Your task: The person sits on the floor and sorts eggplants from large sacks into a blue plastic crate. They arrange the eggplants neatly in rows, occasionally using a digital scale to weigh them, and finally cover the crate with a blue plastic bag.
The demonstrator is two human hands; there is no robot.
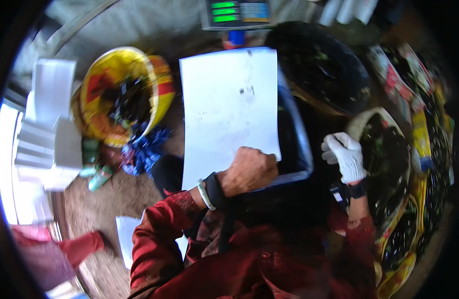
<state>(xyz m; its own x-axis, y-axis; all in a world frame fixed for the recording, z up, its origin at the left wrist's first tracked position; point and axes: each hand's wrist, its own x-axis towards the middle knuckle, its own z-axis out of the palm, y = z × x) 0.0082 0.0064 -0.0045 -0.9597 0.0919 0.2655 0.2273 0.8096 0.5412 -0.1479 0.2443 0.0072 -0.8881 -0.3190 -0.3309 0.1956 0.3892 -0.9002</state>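
Observation:
A large white sheet (229,89) with dark smudges lies over a blue-rimmed tub (301,137). My bare left hand (247,169) is closed in a fist over the sheet's lower right part; what is under its fingers is hidden. A dark band and a pale bangle are on that wrist. My right hand (341,152), in a white glove, is right of the tub, fingers loosely bent and apart, with nothing visible in them.
A scale (239,12) stands above. A yellow bucket (160,94) with dark contents and white boxes (50,94) are left. A dark basin (314,60) and printed sacks (421,139) of dark leafy material are right. Red and pink cloth (77,246) shows lower left.

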